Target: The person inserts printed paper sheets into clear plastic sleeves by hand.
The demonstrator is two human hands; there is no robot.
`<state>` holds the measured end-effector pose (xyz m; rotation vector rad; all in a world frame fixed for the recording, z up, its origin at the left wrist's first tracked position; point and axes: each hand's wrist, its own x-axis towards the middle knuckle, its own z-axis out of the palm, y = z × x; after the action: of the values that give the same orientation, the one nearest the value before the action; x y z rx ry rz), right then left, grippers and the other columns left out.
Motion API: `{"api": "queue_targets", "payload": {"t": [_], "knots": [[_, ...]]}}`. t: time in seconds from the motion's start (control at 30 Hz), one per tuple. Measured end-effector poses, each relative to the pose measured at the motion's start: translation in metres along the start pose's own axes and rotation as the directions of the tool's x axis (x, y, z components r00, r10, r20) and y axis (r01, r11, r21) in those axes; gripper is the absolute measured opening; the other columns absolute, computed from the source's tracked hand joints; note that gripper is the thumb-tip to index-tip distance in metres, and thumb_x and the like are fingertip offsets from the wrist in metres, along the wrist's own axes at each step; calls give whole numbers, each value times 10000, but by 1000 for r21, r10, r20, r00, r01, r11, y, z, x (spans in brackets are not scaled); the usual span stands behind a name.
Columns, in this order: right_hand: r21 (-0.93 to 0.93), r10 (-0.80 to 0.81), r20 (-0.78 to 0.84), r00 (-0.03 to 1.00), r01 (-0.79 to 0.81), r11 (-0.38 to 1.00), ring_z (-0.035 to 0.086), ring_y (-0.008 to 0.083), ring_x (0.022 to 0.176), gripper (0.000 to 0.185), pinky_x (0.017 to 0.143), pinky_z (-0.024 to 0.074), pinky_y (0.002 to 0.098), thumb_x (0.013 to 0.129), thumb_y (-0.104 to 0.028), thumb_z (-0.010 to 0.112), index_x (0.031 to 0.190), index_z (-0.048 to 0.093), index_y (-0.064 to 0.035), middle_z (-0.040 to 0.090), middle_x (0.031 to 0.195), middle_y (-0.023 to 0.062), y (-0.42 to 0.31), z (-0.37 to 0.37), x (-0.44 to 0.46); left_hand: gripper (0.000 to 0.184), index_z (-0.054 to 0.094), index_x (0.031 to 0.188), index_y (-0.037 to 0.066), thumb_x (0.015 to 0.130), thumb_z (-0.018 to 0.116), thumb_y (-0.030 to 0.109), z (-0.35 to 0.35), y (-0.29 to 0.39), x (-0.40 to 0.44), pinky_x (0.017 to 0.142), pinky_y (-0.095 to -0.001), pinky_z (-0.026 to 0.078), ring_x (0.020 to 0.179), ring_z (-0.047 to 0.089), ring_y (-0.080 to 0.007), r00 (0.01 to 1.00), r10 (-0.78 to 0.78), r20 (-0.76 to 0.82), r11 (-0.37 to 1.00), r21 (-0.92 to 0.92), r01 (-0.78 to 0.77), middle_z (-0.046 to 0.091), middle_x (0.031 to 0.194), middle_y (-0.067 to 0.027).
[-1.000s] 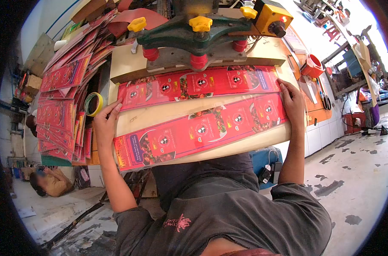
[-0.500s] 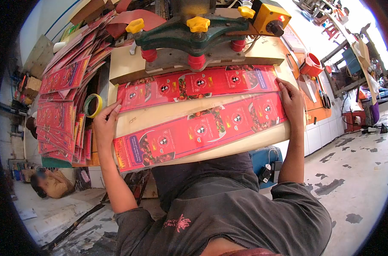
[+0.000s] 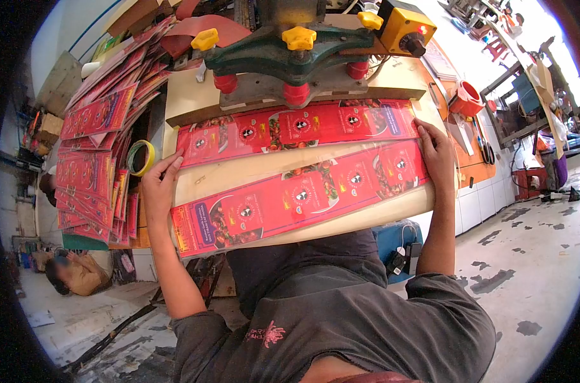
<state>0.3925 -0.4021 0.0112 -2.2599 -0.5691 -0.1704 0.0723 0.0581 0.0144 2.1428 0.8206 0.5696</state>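
A red printed packaging strip (image 3: 315, 127) in clear plastic lies flat along the front of a press (image 3: 296, 67), against a low board edge. At its left end my left hand (image 3: 160, 185) pinches the corner, thumb and fingers close together. My right hand (image 3: 435, 153) grips the opposite end, with its fingertips at the edge. Closer to my body, a second red printed strip (image 3: 302, 195) lies slanted on the pale board (image 3: 232, 167), its left end lower. Its right end passes beside my right wrist.
Stacked red printed sheets (image 3: 89, 172) fill the left side, with a yellow tape roll (image 3: 141, 157) beside them. A yellow control box (image 3: 408, 30) stands at the press's right. Scissors (image 3: 488, 150) and a red tape dispenser (image 3: 466, 99) are further right. Another person (image 3: 82, 274) is low at left.
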Motion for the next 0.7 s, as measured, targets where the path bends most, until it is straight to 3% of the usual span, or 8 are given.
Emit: {"api": "queue_targets", "payload": {"t": [0.3,0.37,0.53,0.63,0.7], "knots": [[-4,-6,4,1000,6,1000,705,197,1025,294,925,509,320,1027,-189,569,1205,708,-1,753,1108,154,0,0,0,293,747,1199,52,979,693,238,1,-1,0,675,-231,472,727,540,-63,1000,9,-8,1000,20,-9,722,901,-33],[13,-34,-30,999,35,999,729,254,979,279,882,535,357,1001,-200,592,1163,736,-24,752,1082,171,2,1,1,291,748,1198,56,979,693,241,1,-1,1,670,-229,470,722,538,-63,1000,7,-7,1000,26,-7,721,899,-33],[9,-42,-29,999,43,999,728,248,981,282,883,534,352,1007,-204,587,1166,734,-24,752,1079,174,2,1,1,286,752,1195,62,980,690,240,3,-11,2,652,-228,453,705,523,-63,1000,0,-20,999,-50,-1,686,828,-16],[52,-14,-31,999,15,999,724,231,975,289,884,530,342,1008,-211,587,1182,728,-27,752,1050,184,-1,0,2,296,746,1203,54,983,685,242,1,-3,0,634,-231,438,687,503,-64,1000,11,-28,999,50,-9,637,767,6],[92,17,-33,999,-14,996,720,221,966,295,886,528,335,1008,-215,587,1190,724,-28,753,1029,188,-4,-1,2,319,732,1226,50,985,680,253,2,-2,1,635,-230,433,682,496,-65,1000,3,-27,1000,17,-3,622,772,9]]}}
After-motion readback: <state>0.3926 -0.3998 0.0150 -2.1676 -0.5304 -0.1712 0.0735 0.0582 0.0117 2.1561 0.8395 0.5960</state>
